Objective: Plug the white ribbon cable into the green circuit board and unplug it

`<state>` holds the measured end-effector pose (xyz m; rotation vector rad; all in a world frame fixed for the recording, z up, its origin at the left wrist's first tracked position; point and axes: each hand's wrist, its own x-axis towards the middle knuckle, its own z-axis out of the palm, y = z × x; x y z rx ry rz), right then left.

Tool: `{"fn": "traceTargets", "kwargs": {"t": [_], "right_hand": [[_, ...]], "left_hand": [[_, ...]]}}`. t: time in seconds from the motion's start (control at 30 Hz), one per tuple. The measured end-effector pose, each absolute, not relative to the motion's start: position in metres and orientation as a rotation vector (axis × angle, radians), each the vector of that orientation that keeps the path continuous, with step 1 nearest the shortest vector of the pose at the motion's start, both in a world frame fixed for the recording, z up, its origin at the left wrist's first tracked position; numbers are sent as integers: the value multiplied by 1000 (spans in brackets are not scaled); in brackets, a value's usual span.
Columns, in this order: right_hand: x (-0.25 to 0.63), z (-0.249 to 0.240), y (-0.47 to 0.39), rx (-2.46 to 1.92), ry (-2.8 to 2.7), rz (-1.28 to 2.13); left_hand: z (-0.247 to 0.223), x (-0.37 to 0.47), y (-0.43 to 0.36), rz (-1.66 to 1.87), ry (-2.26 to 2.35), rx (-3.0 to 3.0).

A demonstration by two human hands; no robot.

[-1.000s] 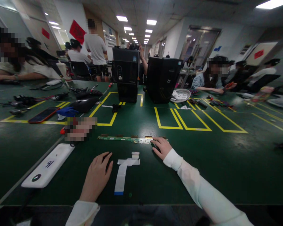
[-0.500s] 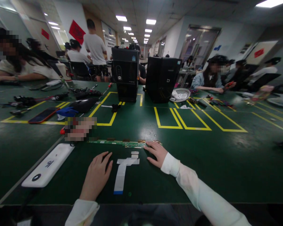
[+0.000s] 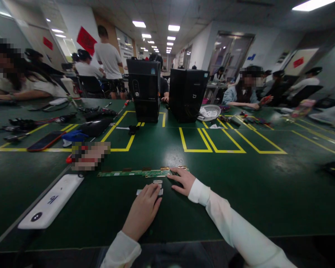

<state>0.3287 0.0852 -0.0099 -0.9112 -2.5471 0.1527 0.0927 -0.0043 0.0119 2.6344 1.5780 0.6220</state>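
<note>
A long, narrow green circuit board [image 3: 134, 173] lies flat on the table in front of me. My right hand [image 3: 183, 181] rests at its right end, fingers spread, with the fingertips on the board. Just below the board is a white flat ribbon cable [image 3: 158, 182]. Over that cable lies my left hand [image 3: 144, 205], its fingers stretched out and the thumb apart. Most of the cable, including its long tail, is hidden under this hand. Only the top end and a bit of the left side show.
A white box-shaped device [image 3: 51, 201] lies on the left. Beyond it are a phone [image 3: 48, 141], cables and tools. Two black computer towers [image 3: 143, 91] stand at the back, beside a white basket [image 3: 209, 112]. Yellow tape marks the green table [image 3: 240, 193]. Other people sit around.
My left hand has moved right and come over the ribbon cable, covering most of it. My right hand stays on the board. The whole view has shifted slightly.
</note>
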Motion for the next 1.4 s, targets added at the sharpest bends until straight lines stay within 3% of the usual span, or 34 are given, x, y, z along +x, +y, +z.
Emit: {"fn": "traceTargets", "kwargs": {"t": [1.4], "right_hand": [[328,-15,88,-918,-2506,132]], "left_hand": [[17,118,1,639,1613,2589]]}}
